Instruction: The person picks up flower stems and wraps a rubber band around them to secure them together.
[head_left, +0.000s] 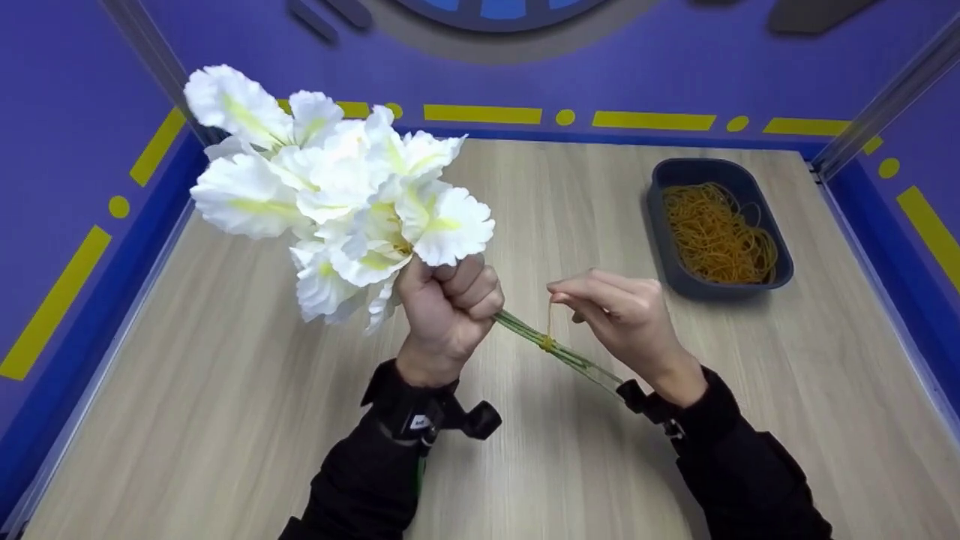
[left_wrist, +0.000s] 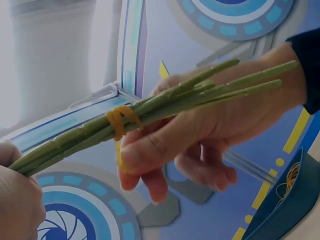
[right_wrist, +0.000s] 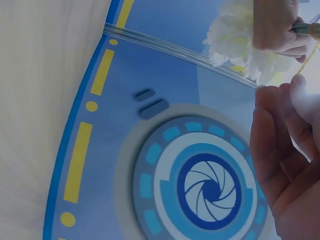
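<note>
My left hand [head_left: 450,311] grips a bunch of white artificial flowers [head_left: 337,180] just beneath the blooms, which tilt toward the upper left. From the fist the green stems [left_wrist: 70,142] run down to the right, held above the table. A yellow rubber band [left_wrist: 120,120] is wound round the stems partway along. With thumb and forefinger, my right hand [head_left: 622,311] pinches a loop of that band and pulls it taut, away from the stems. The free stem ends pass by the right wrist in the head view.
A dark plastic box [head_left: 664,247] full of loose rubber bands [head_left: 712,232] stands at the back right of the wooden table [head_left: 247,420]. Blue panels [head_left: 495,75] with yellow marks wall in the back and sides. Each wrist carries a small black camera [head_left: 480,420].
</note>
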